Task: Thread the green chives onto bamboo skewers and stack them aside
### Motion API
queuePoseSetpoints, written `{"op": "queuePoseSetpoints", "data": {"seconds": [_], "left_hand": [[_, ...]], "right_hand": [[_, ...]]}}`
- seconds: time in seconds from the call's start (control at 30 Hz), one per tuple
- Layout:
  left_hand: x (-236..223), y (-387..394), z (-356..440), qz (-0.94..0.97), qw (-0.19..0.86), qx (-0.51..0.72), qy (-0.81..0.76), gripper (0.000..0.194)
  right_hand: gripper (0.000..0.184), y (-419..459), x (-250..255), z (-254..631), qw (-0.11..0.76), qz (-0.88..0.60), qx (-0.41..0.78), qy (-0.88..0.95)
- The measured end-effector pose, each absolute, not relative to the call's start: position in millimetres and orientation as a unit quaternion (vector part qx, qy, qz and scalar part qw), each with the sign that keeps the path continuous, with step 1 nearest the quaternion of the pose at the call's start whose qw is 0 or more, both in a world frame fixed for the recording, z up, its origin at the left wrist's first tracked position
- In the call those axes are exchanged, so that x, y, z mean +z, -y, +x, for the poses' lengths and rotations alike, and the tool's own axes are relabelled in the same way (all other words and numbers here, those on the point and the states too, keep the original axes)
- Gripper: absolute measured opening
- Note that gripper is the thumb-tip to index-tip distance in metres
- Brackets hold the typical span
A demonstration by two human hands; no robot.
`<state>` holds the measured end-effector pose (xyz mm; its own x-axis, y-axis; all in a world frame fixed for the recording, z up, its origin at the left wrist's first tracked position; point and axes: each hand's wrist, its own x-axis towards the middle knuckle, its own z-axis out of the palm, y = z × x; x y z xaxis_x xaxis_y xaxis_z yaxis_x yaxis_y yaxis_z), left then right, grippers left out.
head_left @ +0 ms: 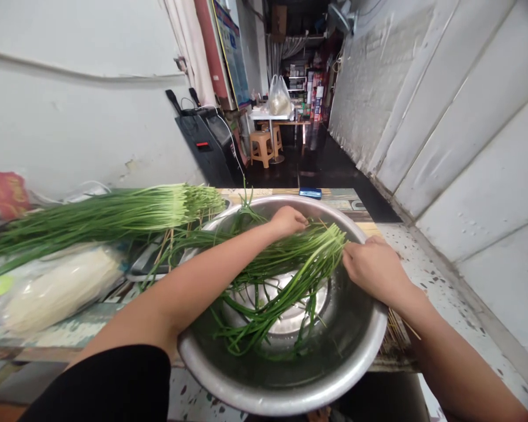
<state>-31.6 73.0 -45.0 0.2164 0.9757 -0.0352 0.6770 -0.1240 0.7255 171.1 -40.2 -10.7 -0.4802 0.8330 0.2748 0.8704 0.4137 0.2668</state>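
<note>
A large metal basin point(286, 404) stands before me with a bunch of garlic chives point(281, 258) in it, pale stem ends to the right and green leaves curving down inside. My right hand point(372, 266) is closed at the basin's right rim, its fingers on the stem ends. Over the far side of the bunch, my left hand point(289, 221) is closed with its fingertips together; what it pinches is hidden. Close to its fingertips, a thin brown stick shows among the stems. A thicker bundle of garlic chives point(158, 208) lies to the left, stem ends facing the basin.
A clear plastic bag with pale contents point(66, 287) lies on the left of the patterned table point(341, 202). A phone-like blue device point(310, 193) sits beyond the basin. Thin wooden sticks point(391, 337) lie at the basin's right. Farther back are a black speaker-like case point(211, 143) and stools point(261, 146).
</note>
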Motion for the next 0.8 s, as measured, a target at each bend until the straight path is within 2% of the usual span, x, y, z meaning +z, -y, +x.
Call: {"op": "queuePoseSetpoints", "data": {"seconds": [0.1,0.23,0.37,0.53,0.63,0.8], "left_hand": [[-40.3,-75.8,-37.8,0.653,0.399,0.279,-0.58,0.035],[-38.8,-76.3,-40.1,0.646,0.412,0.308,-0.563,0.049],[-38.9,-78.7,-44.4,0.646,0.438,0.274,-0.562,0.042],[-33.2,-79.6,-49.1,0.69,0.285,0.231,-0.624,0.035],[-29.3,-77.0,-47.2,0.74,0.186,0.228,-0.605,0.025],[-35.5,-73.2,-39.7,0.821,0.168,0.121,-0.532,0.019]], "right_hand": [[0.032,39.8,-10.5,169.9,0.05,-0.51,-0.183,0.839],[0.031,39.7,-10.1,169.4,0.048,-0.515,-0.175,0.838],[0.031,40.0,-10.7,170.8,0.04,-0.512,-0.186,0.838],[0.03,39.7,-12.5,172.3,0.041,-0.509,-0.195,0.837],[0.03,40.0,-11.5,171.9,0.046,-0.509,-0.196,0.837],[0.03,40.3,-9.3,172.1,0.041,-0.5,-0.196,0.842]]}}
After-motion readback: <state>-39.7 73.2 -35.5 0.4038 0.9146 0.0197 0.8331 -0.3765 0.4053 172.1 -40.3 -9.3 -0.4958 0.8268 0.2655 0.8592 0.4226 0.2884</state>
